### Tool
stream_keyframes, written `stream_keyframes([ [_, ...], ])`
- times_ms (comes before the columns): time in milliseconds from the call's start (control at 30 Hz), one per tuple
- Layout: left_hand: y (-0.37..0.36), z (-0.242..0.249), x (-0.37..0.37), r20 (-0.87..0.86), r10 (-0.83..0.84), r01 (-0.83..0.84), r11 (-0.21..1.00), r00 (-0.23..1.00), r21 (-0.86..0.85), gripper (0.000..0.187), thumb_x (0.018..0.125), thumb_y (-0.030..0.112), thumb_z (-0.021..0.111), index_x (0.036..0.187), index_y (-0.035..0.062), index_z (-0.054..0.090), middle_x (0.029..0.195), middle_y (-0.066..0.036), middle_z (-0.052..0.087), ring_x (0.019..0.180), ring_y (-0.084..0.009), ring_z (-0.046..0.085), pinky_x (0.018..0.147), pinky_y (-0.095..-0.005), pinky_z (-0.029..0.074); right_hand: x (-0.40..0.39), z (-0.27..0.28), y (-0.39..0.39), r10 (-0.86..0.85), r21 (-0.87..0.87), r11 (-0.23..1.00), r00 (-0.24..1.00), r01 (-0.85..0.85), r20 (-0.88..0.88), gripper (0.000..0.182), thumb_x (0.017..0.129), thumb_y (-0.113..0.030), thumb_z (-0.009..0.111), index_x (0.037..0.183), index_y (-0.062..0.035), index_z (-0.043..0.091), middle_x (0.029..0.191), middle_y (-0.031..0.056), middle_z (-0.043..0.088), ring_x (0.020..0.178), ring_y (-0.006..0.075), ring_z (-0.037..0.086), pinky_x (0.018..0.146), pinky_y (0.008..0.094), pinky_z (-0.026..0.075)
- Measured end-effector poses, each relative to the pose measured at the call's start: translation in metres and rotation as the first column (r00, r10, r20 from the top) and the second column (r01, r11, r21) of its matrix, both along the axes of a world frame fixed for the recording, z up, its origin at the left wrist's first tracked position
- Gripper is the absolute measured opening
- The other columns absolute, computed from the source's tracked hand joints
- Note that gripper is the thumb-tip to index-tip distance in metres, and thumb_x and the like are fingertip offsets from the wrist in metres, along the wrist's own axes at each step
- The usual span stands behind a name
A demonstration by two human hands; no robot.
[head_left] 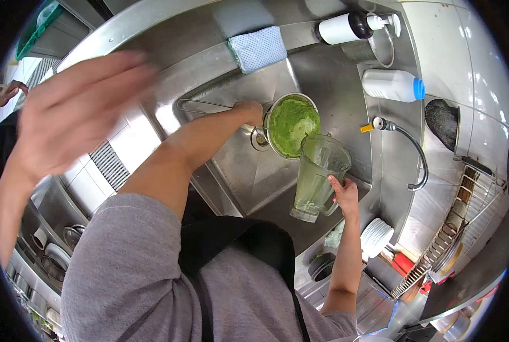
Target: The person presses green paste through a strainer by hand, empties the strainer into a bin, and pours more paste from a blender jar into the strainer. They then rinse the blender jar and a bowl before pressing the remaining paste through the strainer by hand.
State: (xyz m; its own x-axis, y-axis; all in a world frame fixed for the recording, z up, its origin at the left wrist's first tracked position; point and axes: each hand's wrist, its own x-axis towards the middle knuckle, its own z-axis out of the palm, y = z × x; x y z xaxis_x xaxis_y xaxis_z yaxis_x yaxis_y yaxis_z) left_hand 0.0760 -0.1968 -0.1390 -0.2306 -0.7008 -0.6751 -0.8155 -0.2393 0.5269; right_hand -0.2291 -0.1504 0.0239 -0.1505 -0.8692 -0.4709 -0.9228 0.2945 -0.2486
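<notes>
My left hand (248,113) is closed around the handle of a round metal strainer (270,134), right beside its rim; the handle's wire loop (200,106) sticks out behind the hand. Green pulp (293,122) with a paler foamy patch fills the strainer, which is over the sink. In my right hand (345,195) is the handle of a clear blender jar (318,176). The jar is tilted, its mouth at the strainer's edge, and a green film coats its inside.
Another person's blurred hand (83,111) reaches in from the left. Around the steel sink (243,182) are a folded cloth (258,49), a pump bottle (351,27), a blue-capped white bottle (391,85), a curved faucet (416,154), stacked white plates (377,236) and a dish rack (445,239).
</notes>
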Motion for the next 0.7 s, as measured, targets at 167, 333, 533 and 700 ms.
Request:
stream_keyframes([
  [167,0.079,0.207,0.107,-0.178,-0.124,0.018,0.864,0.976,-0.503,0.033,0.079,0.032,0.047,0.093,0.0033,0.051,0.103,-0.003,0.05,0.101,-0.0133,0.044,0.084,-0.0217,0.035,0.0,0.007,0.002,0.013,0.009,1.0,0.999,-0.012,-0.052,0.046,0.07,-0.041,0.063,0.059,-0.0004,0.045,0.048,-0.002,0.036,0.04,0.0055,0.036,0.033,0.0217,0.033],
  [333,0.025,0.094,0.052,0.276,-0.719,0.548,0.172,0.638,-0.819,0.017,0.077,0.017,0.045,0.091,0.0115,0.053,0.089,-0.001,0.052,0.098,-0.015,0.047,0.093,-0.0287,0.029,-0.006,0.012,0.011,-0.029,-0.034,0.999,0.999,0.028,-0.014,0.05,0.068,-0.045,0.064,0.057,-0.0011,0.043,0.048,-0.002,0.034,0.04,0.0059,0.035,0.033,0.0217,0.033],
  [533,-0.021,0.078,0.002,0.548,-0.774,0.723,-0.175,0.318,-0.668,0.016,0.073,0.018,0.05,0.089,0.016,0.053,0.09,0.003,0.051,0.1,-0.0154,0.043,0.099,-0.0411,0.015,-0.002,0.023,0.025,-0.081,-0.083,0.993,0.996,0.083,0.025,0.051,0.066,-0.046,0.065,0.057,-0.0012,0.042,0.047,-0.0022,0.033,0.04,0.0062,0.035,0.034,0.0216,0.034],
  [700,-0.02,0.008,-0.002,0.47,-0.676,0.522,-0.147,0.568,-0.84,0.026,0.067,0.023,0.052,0.081,0.0019,0.05,0.074,-0.01,0.049,0.086,-0.026,0.048,0.078,-0.0423,0.036,-0.015,0.019,0.035,-0.082,-0.091,0.992,0.997,0.083,0.012,0.051,0.065,-0.046,0.065,0.059,0.0001,0.044,0.047,-0.0016,0.035,0.04,0.0063,0.036,0.035,0.0216,0.035],
])
